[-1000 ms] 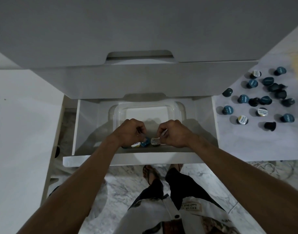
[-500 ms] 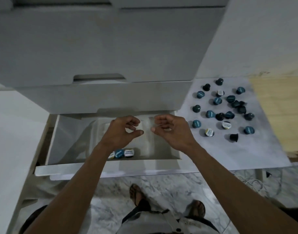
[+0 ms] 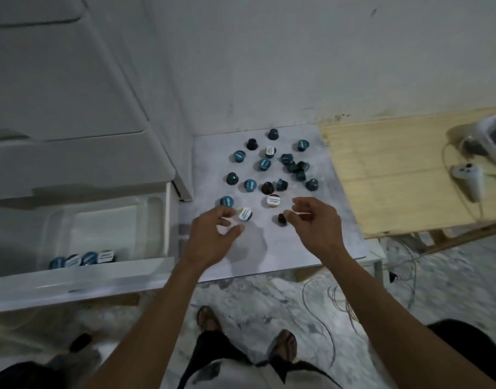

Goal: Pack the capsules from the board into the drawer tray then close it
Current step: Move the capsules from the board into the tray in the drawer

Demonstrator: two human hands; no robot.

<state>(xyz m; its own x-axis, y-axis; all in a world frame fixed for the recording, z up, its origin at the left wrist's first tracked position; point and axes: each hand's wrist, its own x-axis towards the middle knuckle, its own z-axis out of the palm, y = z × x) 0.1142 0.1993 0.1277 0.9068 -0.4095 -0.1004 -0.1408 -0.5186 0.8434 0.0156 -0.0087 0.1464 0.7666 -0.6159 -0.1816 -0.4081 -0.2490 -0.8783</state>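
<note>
Both hands hang open and empty over the near part of the board [image 3: 269, 248]. The left hand [image 3: 213, 237] has thumb and fingers curled apart just beside a white-topped capsule [image 3: 245, 214], and the right hand [image 3: 315, 223] has its fingertips spread just beside a dark capsule [image 3: 281, 219] lying on its side. To do this pick well, I would judge it best for each hand to close on the nearest capsule by its sides, thumb against one wall and fingers against the other, lifting straight up so that the neighbours are not knocked; the tipped dark one may roll, so it wants a pinch from above across its round body. The capsules are small tapered cups with flat foil tops, some teal, some white with print, some plain dark, and look smooth and light. The rest of the capsules [image 3: 265, 164] lie scattered toward the far edge of the board, a tight knot of them near its right side. The board is flat, pale grey and matt. To its left the white drawer [image 3: 81, 279] stands open with a clear, glossy plastic tray [image 3: 154, 220] inside, and a row of four capsules [image 3: 82, 259] sits along the tray's near edge; most of the packing is not yet done.
</note>
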